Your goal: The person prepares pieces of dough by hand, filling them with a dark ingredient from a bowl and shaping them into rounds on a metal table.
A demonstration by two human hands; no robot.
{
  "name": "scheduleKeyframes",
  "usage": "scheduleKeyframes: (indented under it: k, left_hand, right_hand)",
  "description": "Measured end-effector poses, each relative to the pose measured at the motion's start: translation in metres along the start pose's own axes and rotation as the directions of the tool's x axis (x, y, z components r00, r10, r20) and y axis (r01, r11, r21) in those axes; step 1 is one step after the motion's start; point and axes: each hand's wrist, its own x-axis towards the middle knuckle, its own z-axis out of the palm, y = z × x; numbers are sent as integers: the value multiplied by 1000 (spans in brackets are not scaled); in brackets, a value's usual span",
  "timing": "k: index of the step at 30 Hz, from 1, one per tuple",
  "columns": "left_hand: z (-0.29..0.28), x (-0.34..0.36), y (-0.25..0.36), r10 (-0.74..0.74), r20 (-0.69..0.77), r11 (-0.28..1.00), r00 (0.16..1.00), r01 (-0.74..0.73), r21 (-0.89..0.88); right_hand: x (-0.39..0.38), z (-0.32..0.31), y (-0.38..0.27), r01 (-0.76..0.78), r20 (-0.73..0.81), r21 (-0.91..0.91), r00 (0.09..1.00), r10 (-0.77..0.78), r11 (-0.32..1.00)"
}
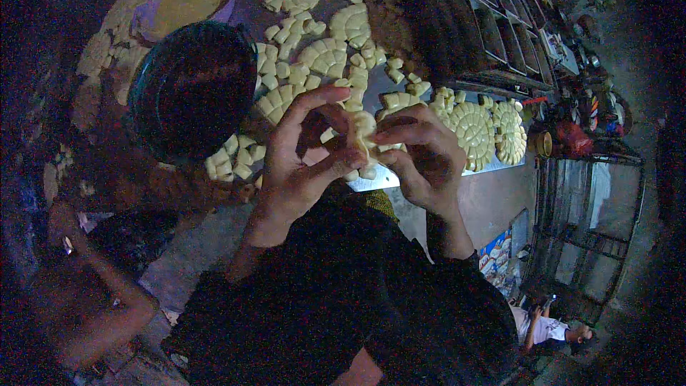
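Over the near edge of the table, a small pale piece of dough [364,127] is held up between my two hands. My left hand [296,150] pinches it with thumb and fingers, the fingers curved round. From the other side my right hand [427,151] has its thumb and fingertips closed on the same piece. Behind and below them lie many cut pieces of pale dough [289,36], some loose. Others are set in rounds and fans, such as the dough round [471,129] to the right of my right hand. My hands hide part of the dough under them.
A dark green bucket [153,111] stands left of my hands, with a purple basin [227,11] of yellowish stuff behind it. A wooden compartment rack [493,28] is at the far right. Another person's arm [118,289] is lower left; a seated person [547,329] is lower right.
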Motion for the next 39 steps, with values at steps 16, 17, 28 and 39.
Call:
scheduleKeyframes:
  k: [16, 17, 28, 39]
  left_hand:
    - [99, 0, -28, 48, -53, 973, 997, -35, 227]
    - [100, 0, -31, -16, -50, 986, 999, 24, 163]
    - [145, 0, -81, -191, -181, 972, 965, 160, -172]
    - [184, -7, -91, -106, -235, 986, 966, 72, -148]
  right_hand:
    - [-56, -66, 4, -123, -259, 155, 952, 161, 980]
    - [-51, -75, -9, -79, -204, 46, 975, 87, 996]
    - [-79, -122, -19, 140, -136, -371, 970, -203, 918]
    - [-105, -158, 19, 458, -7, -371, 868, -496, 808]
